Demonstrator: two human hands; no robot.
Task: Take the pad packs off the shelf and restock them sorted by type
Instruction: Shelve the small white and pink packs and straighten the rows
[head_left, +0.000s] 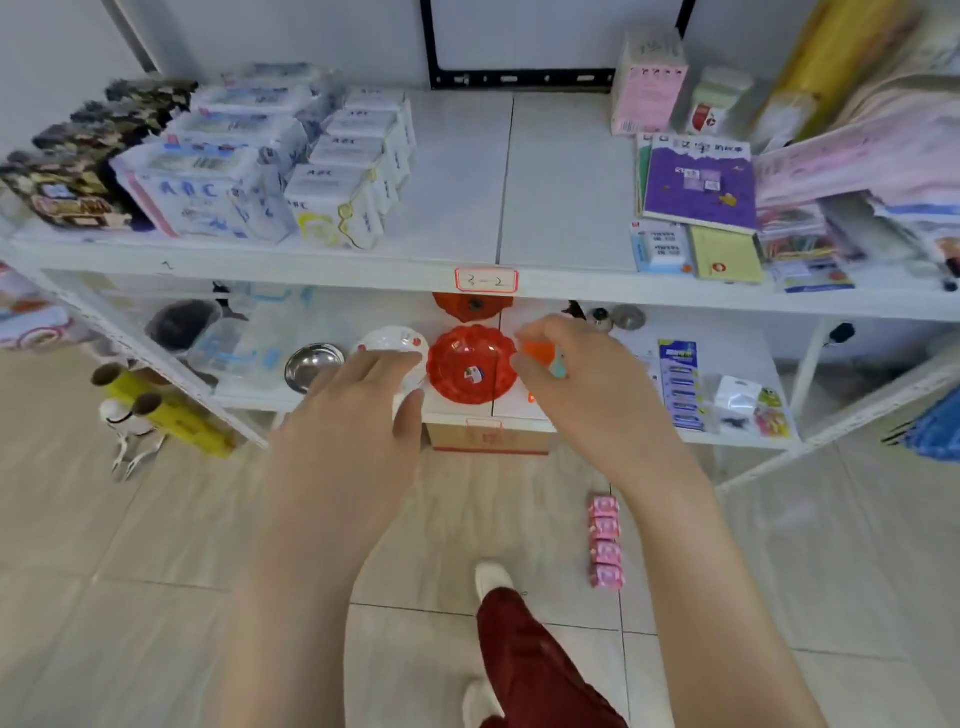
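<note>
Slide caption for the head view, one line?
Left hand and right hand hover before the lower shelf; pad packs stand in rows on the upper shelf, pink packs lie on the floor.

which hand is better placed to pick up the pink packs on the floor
Right, probably. The pink packs lie on the floor just beside the right forearm, while the left hand is farther off, before the white bowl. Whether the right hand holds something is unclear.

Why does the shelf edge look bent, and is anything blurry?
Head view: the wide lens bows the shelf edge and stretches the arms; the left hand and right hand are slightly smeared; the pad packs look soft, print hardly readable; light is even, without hard shadows.
</note>
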